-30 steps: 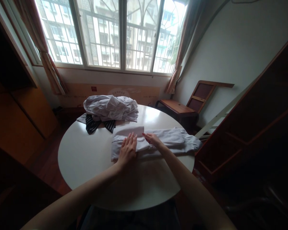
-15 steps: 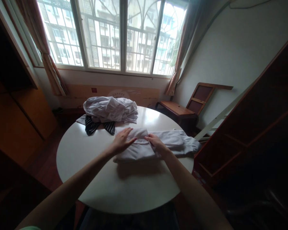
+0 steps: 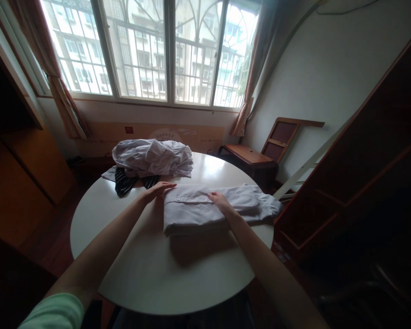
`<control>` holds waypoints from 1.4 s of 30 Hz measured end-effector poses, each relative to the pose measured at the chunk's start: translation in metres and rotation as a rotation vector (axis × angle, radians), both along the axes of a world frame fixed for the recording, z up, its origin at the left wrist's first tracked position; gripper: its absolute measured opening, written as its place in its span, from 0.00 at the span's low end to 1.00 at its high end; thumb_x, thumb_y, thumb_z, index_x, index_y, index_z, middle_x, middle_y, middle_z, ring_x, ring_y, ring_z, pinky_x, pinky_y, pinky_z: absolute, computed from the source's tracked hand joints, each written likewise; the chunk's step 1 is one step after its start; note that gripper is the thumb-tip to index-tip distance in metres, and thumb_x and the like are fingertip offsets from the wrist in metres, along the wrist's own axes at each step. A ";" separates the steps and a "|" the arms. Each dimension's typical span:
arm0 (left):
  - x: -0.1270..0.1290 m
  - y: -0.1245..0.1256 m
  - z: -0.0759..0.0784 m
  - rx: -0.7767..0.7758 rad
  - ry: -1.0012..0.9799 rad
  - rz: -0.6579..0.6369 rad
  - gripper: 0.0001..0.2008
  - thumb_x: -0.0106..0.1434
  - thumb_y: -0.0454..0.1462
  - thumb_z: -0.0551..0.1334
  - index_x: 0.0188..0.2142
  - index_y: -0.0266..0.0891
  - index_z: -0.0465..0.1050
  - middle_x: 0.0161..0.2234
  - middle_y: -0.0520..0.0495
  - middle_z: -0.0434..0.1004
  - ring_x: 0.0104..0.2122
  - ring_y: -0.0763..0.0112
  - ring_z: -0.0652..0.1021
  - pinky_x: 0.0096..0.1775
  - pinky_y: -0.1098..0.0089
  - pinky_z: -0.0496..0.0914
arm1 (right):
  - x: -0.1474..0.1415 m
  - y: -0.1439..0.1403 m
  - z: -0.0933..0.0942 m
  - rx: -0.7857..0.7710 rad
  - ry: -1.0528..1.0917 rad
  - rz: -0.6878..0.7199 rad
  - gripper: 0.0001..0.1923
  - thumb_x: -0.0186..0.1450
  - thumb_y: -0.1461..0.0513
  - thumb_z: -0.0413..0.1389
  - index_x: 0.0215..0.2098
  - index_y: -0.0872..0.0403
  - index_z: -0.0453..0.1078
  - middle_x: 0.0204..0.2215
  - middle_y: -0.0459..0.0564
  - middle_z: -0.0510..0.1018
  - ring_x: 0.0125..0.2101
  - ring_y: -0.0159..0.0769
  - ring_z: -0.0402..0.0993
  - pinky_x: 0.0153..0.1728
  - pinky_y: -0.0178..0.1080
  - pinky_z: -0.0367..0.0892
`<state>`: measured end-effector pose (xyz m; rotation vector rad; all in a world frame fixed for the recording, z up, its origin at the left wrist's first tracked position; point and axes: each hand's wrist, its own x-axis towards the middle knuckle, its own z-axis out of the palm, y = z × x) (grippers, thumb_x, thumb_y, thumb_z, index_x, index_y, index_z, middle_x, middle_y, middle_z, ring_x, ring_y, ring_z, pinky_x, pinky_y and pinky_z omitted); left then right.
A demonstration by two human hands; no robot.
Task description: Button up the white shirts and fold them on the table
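A light grey-white shirt (image 3: pixel 192 212) lies folded into a long flat bundle on the round white table, a button showing near its left end. Its loose, rumpled end reaches the table's right side. At the bundle's far left corner, my left hand (image 3: pixel 158 188) rests with fingers stretched out along the edge. My right hand (image 3: pixel 221 202) pinches the cloth on top near the middle. A crumpled heap of similar pale cloth (image 3: pixel 154 155) sits at the back left, with dark striped fabric (image 3: pixel 123 182) sticking out beneath it.
The white round table (image 3: pixel 130 269) has a curved near edge in front of me. A wooden chair (image 3: pixel 251 155) stands behind it on the right. Dark wooden panelling (image 3: pixel 329 205) leans in at the right, and a barred window (image 3: pixel 140 55) with curtains is ahead.
My left hand has moved left from the top of the folded shirt to its far left corner, uncovering the button. My right hand stays at the middle. The view has shifted slightly.
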<state>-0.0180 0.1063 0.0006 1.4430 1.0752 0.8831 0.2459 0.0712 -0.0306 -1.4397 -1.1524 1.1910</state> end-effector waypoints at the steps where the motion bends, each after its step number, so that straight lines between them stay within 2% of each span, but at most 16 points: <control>1: -0.001 0.001 -0.001 -0.023 -0.059 -0.009 0.13 0.45 0.44 0.65 0.21 0.35 0.68 0.18 0.53 0.66 0.20 0.75 0.65 0.24 0.72 0.58 | 0.001 0.000 0.000 -0.007 0.000 0.011 0.09 0.51 0.59 0.57 0.28 0.56 0.67 0.22 0.44 0.72 0.26 0.33 0.68 0.31 0.35 0.64; 4: -0.005 0.004 -0.004 -0.046 -0.233 0.005 0.11 0.46 0.41 0.64 0.22 0.36 0.66 0.20 0.52 0.66 0.22 0.76 0.66 0.27 0.73 0.61 | 0.001 -0.001 0.000 0.002 -0.010 0.008 0.09 0.51 0.60 0.57 0.30 0.56 0.67 0.23 0.44 0.73 0.26 0.32 0.68 0.31 0.35 0.64; 7: -0.009 0.004 -0.009 -0.022 -0.225 0.051 0.12 0.45 0.42 0.65 0.23 0.36 0.66 0.22 0.53 0.67 0.23 0.76 0.67 0.27 0.74 0.61 | -0.001 -0.002 0.001 0.035 -0.058 -0.014 0.09 0.50 0.59 0.58 0.28 0.56 0.66 0.22 0.44 0.72 0.27 0.33 0.68 0.30 0.34 0.63; 11: -0.012 0.007 -0.015 0.102 0.061 0.077 0.14 0.45 0.45 0.65 0.22 0.35 0.69 0.19 0.53 0.66 0.21 0.76 0.65 0.25 0.74 0.57 | -0.002 -0.004 0.006 0.073 -0.136 0.000 0.09 0.50 0.58 0.58 0.25 0.55 0.66 0.20 0.44 0.71 0.27 0.34 0.68 0.30 0.34 0.62; 15: -0.013 0.013 -0.023 0.318 0.352 0.127 0.12 0.44 0.44 0.66 0.19 0.37 0.70 0.20 0.52 0.68 0.24 0.70 0.69 0.30 0.72 0.61 | -0.004 -0.011 0.016 0.040 -0.150 0.015 0.07 0.51 0.60 0.57 0.24 0.56 0.67 0.22 0.46 0.72 0.26 0.32 0.67 0.30 0.34 0.61; 18: -0.008 0.007 -0.020 0.475 0.457 0.293 0.10 0.47 0.41 0.64 0.28 0.37 0.73 0.29 0.46 0.74 0.33 0.64 0.73 0.39 0.68 0.65 | -0.006 -0.017 0.019 0.009 -0.075 0.085 0.07 0.49 0.63 0.57 0.26 0.57 0.67 0.22 0.45 0.72 0.23 0.31 0.66 0.27 0.33 0.61; 20: 0.000 -0.009 -0.013 0.552 0.496 0.343 0.15 0.52 0.42 0.60 0.37 0.35 0.73 0.39 0.40 0.74 0.42 0.60 0.73 0.46 0.64 0.63 | -0.007 -0.020 0.019 0.013 -0.025 0.108 0.08 0.47 0.64 0.57 0.28 0.57 0.67 0.23 0.45 0.73 0.22 0.30 0.67 0.26 0.33 0.61; 22: 0.011 -0.035 -0.004 0.600 0.539 0.269 0.22 0.57 0.46 0.56 0.46 0.34 0.69 0.48 0.36 0.70 0.49 0.58 0.69 0.52 0.61 0.60 | -0.008 -0.022 0.019 0.020 -0.005 0.098 0.10 0.47 0.65 0.58 0.30 0.57 0.68 0.25 0.46 0.74 0.24 0.31 0.68 0.28 0.33 0.63; 24: 0.021 -0.064 0.001 0.659 0.600 0.121 0.30 0.57 0.51 0.56 0.54 0.35 0.63 0.55 0.36 0.63 0.56 0.56 0.63 0.56 0.59 0.56 | -0.008 -0.024 0.019 0.021 0.003 0.076 0.13 0.48 0.65 0.58 0.32 0.57 0.68 0.27 0.47 0.75 0.26 0.32 0.70 0.30 0.33 0.64; 28: 0.027 -0.106 -0.005 0.703 0.813 -0.015 0.42 0.50 0.55 0.60 0.59 0.34 0.55 0.61 0.33 0.51 0.61 0.48 0.52 0.58 0.51 0.49 | -0.008 -0.025 0.018 -0.006 0.059 0.090 0.15 0.49 0.65 0.59 0.37 0.58 0.66 0.29 0.48 0.76 0.28 0.33 0.72 0.31 0.34 0.66; 32: 0.022 -0.115 -0.026 0.715 0.982 -0.020 0.40 0.57 0.56 0.52 0.60 0.30 0.52 0.62 0.31 0.49 0.62 0.50 0.50 0.58 0.53 0.51 | -0.007 -0.024 0.016 -0.008 0.089 0.095 0.15 0.51 0.66 0.59 0.37 0.58 0.66 0.29 0.48 0.76 0.28 0.33 0.73 0.31 0.34 0.68; 35: 0.022 -0.116 -0.036 0.708 1.067 -0.013 0.39 0.60 0.57 0.46 0.60 0.30 0.52 0.62 0.32 0.49 0.62 0.52 0.51 0.58 0.53 0.51 | -0.007 -0.023 0.014 0.027 0.005 0.076 0.15 0.52 0.66 0.59 0.38 0.58 0.66 0.29 0.49 0.76 0.29 0.32 0.73 0.31 0.33 0.68; 39: 0.025 -0.117 -0.030 0.664 1.125 -0.049 0.41 0.59 0.59 0.44 0.60 0.28 0.52 0.62 0.31 0.49 0.61 0.51 0.52 0.58 0.53 0.51 | -0.007 -0.024 0.013 0.114 -0.245 0.060 0.16 0.52 0.66 0.59 0.39 0.58 0.66 0.30 0.50 0.75 0.30 0.33 0.72 0.31 0.33 0.67; 42: 0.025 -0.115 -0.018 0.623 1.116 -0.086 0.39 0.59 0.59 0.42 0.57 0.31 0.58 0.60 0.33 0.55 0.60 0.52 0.56 0.57 0.54 0.54 | -0.006 -0.024 0.013 0.123 -0.393 0.046 0.16 0.52 0.64 0.60 0.39 0.59 0.66 0.31 0.49 0.74 0.31 0.33 0.72 0.32 0.33 0.66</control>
